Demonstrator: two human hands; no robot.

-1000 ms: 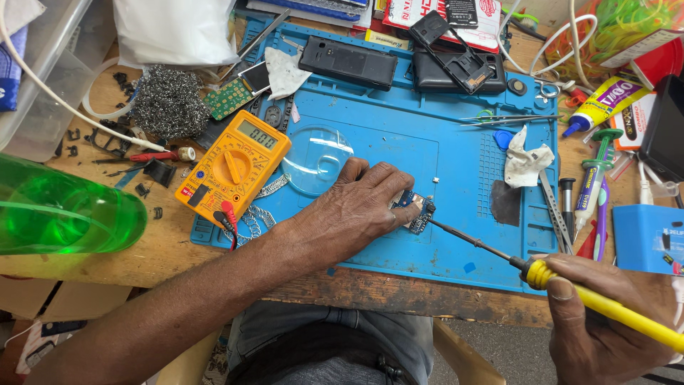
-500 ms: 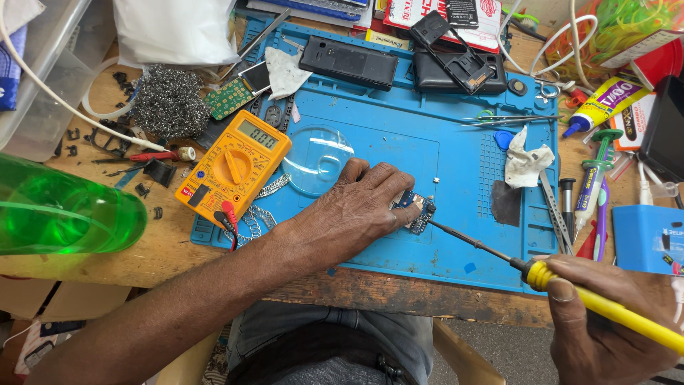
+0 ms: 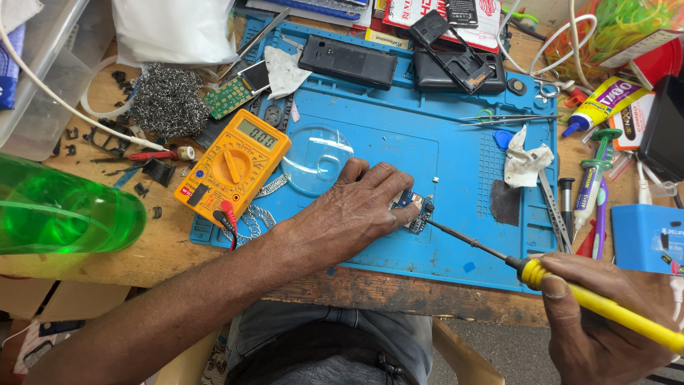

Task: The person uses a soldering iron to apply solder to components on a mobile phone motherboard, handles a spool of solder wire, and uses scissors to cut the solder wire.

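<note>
While the left hand (image 3: 356,207) lies palm-down on the blue work mat (image 3: 456,153), its fingertips press a small circuit board (image 3: 415,211) flat against the mat, just right of the mat's middle and toward its near edge. The right hand (image 3: 605,321), off the mat's near right corner, is closed around the yellow handle of a soldering iron (image 3: 570,289), and the iron's dark tip reaches up-left to touch the board's right edge beside the left fingers. Judging from this, the soldering on the board looks to be under way rather than finished: the board is pinned, the tip is on it, and I cannot tell how many joints are made or remain, since the board is mostly covered by the fingers. On the mat's left edge sits an orange multimeter (image 3: 231,167) with its leads trailing toward the near edge, and a clear round lens (image 3: 317,160) lies between it and the left hand. Along the mat's far edge rest two dark phone bodies (image 3: 348,63), apparently opened and not reassembled. A crumpled white tissue (image 3: 526,162) lies toward the mat's right side, with tweezers (image 3: 506,119) beyond it, a ball of steel wool (image 3: 162,100) off the mat's far left corner, and a green bottle (image 3: 64,214) well to its left.
</note>
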